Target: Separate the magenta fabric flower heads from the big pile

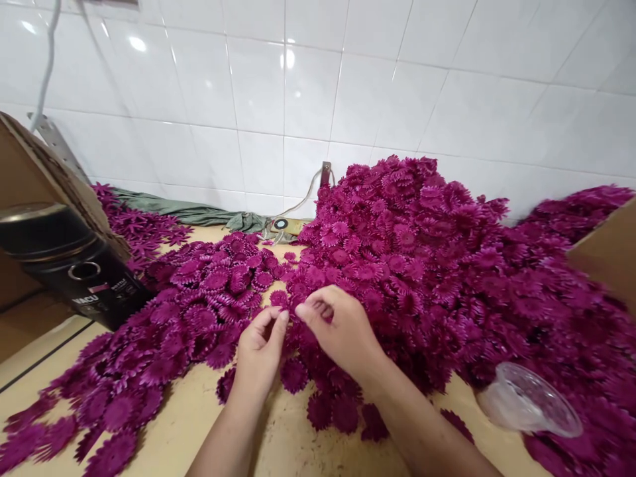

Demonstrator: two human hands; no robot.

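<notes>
The frilled purple disc lies just beyond the left fingertips, between the left pile and the larger heap. Thumb and finger of the left hand meet in a pinch; the right hand curls beside it, fingertips drawn together. I cannot tell whether either grips a piece. The step in hand looks like fine fingertip work on single discs; the next move probably calls for a light pinch that spares the thin petals. Below the wrists the counter shows bare. A clear plastic cup tilts at right, a black bottle stands at left, and green cloth lies along the tiled wall.
</notes>
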